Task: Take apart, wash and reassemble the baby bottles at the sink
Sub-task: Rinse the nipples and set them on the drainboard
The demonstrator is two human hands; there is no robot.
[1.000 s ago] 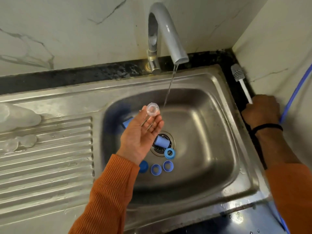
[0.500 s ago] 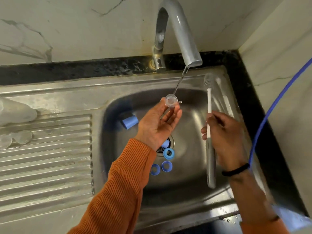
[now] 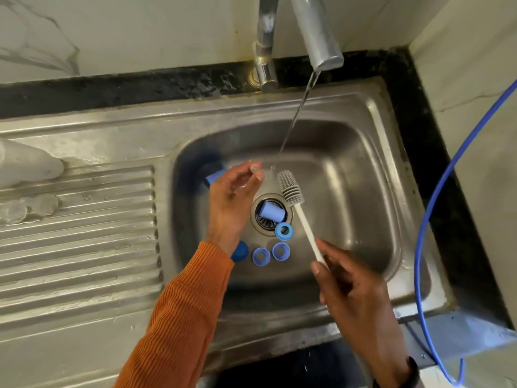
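My left hand (image 3: 232, 200) is palm-up over the sink basin (image 3: 363, 169) and pinches a small clear teat (image 3: 255, 168) at its fingertips, right beside the falling water (image 3: 296, 113). My right hand (image 3: 349, 289) grips the white handle of a bottle brush, whose grey bristle head (image 3: 289, 187) points up-left, close to the teat. On the basin floor lie a light blue cap (image 3: 272, 212) on the drain, three blue rings (image 3: 284, 231) (image 3: 261, 256) (image 3: 281, 251), a dark blue cap (image 3: 241, 252) and another blue piece (image 3: 214, 176) partly hidden behind my left hand.
The faucet (image 3: 319, 37) runs above the basin's back. On the ribbed drainboard (image 3: 84, 247) at the left lie clear bottle bodies (image 3: 28, 163) and clear teats (image 3: 28, 207). A blue hose (image 3: 436, 205) curves down the right wall, past the black counter edge (image 3: 419, 135).
My right hand took the brush from the right wall corner and brought it over the basin beside the teat. My left hand moved the teat up to the water stream.
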